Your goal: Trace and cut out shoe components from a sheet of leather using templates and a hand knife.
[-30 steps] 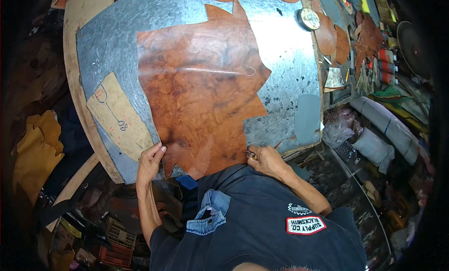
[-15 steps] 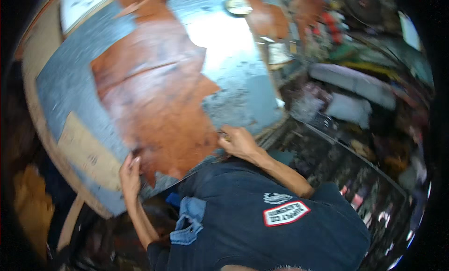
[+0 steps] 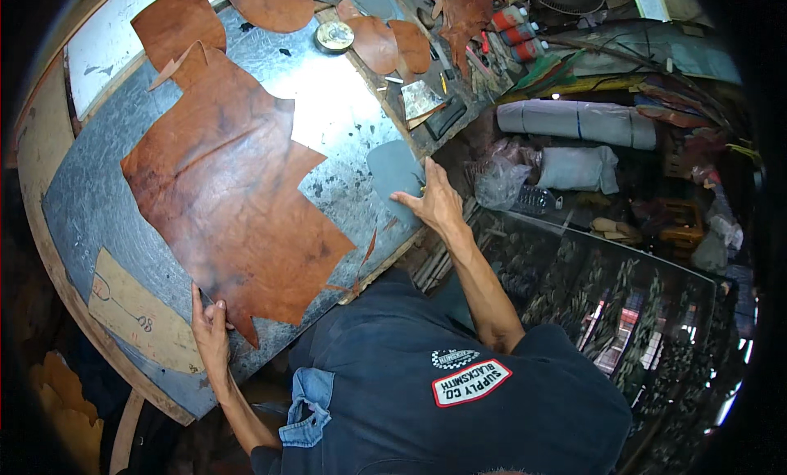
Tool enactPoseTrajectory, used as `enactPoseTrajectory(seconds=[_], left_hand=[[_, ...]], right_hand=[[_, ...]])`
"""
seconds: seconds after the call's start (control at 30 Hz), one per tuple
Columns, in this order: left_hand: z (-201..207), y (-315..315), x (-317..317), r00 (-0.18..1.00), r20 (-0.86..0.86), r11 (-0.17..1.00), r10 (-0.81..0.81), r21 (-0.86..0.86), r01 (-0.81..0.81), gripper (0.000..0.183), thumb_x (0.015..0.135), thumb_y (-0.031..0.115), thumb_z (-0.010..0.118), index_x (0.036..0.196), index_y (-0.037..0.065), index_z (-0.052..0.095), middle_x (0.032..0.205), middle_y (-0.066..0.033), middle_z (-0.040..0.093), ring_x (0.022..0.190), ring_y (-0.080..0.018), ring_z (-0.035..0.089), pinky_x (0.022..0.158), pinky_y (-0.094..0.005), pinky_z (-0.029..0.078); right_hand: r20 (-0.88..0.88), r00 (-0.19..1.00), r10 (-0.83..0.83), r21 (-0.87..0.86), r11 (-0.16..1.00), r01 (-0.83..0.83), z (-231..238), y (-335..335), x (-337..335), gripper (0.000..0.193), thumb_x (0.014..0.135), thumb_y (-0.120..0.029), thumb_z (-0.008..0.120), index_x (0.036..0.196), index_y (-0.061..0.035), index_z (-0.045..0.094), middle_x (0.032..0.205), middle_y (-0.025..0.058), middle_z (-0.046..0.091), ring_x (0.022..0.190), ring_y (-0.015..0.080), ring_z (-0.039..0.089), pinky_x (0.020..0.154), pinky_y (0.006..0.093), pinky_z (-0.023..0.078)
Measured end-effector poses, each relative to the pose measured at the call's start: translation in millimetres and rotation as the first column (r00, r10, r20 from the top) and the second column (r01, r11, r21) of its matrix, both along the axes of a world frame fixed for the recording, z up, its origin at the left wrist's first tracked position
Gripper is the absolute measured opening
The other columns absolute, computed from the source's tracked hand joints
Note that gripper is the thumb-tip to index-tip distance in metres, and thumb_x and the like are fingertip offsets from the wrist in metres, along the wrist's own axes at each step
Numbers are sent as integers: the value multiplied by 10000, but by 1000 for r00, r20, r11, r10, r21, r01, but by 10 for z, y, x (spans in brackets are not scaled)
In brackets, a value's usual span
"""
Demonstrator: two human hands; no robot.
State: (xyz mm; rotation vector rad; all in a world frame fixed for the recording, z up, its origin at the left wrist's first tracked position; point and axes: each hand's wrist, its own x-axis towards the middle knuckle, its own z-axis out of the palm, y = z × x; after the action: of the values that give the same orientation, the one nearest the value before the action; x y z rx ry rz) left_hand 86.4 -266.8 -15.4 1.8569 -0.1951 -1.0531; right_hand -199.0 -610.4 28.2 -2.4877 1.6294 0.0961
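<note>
A large brown piece of leather with a jagged right edge lies flat on the scratched grey metal table top. At its lower left corner is my left hand, index finger stretched out and thumb bent at the leather's edge. My right hand rests at the table's right edge, thumb and fingers spread. Its thumb lies against a rounded grey flat piece. Something small and yellowish shows by the right palm, too hidden to name. Thin leather strips lie between the large piece and the right hand.
A tan card pattern lies left of my left hand. Farther off are a round tin, more leather pieces and red-labelled bottles. Wrapped rolls and a dark glass-topped surface stand to the right.
My right hand has left the leather's right edge and moved right, its fingers spreading at the grey piece. My left hand stays by the leather's corner. The view has shifted and sharpened.
</note>
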Motion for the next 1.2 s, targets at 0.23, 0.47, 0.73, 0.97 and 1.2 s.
enactPoseTrajectory(seconds=[0.23,0.47,0.73,0.97,1.2], left_hand=[[-58,208,29,993,116,998,-36,60,29,605,951,73,557,1494,38,293,665,37,371,604,-66,347,530,-216,323],[84,222,-112,980,192,979,-52,204,12,592,934,84,581,1472,32,341,648,26,325,596,-88,318,535,-247,313],[35,321,-419,992,70,984,105,135,-114,556,959,129,572,1459,27,350,777,-31,612,525,-55,422,460,-215,380],[345,315,-458,913,-235,940,333,5,-341,581,948,129,589,1448,-29,340,834,-73,677,563,-104,592,518,-223,509],[332,375,-406,867,-364,925,341,-37,-379,555,947,142,576,1440,-7,370,836,-66,673,616,-102,614,531,-228,520]], right_hand=[[-31,996,-83,208,974,87,-52,-63,12,950,771,-512,721,1417,63,328,1371,298,422,1150,466,544,908,506,494],[99,993,-69,217,975,46,-149,-270,-52,888,768,-432,744,1414,38,357,1328,294,470,1180,434,528,950,469,466],[24,996,90,147,985,-93,-156,-384,-36,674,776,-477,735,1225,-7,556,1141,228,600,1066,391,594,858,452,504],[-3,989,148,105,984,-147,-126,-167,46,893,720,-565,756,1281,77,490,1273,258,539,1179,392,536,951,442,456],[-60,977,204,94,976,-198,-155,-139,81,957,717,-605,739,1306,88,440,1269,269,517,1074,412,597,865,483,509]])
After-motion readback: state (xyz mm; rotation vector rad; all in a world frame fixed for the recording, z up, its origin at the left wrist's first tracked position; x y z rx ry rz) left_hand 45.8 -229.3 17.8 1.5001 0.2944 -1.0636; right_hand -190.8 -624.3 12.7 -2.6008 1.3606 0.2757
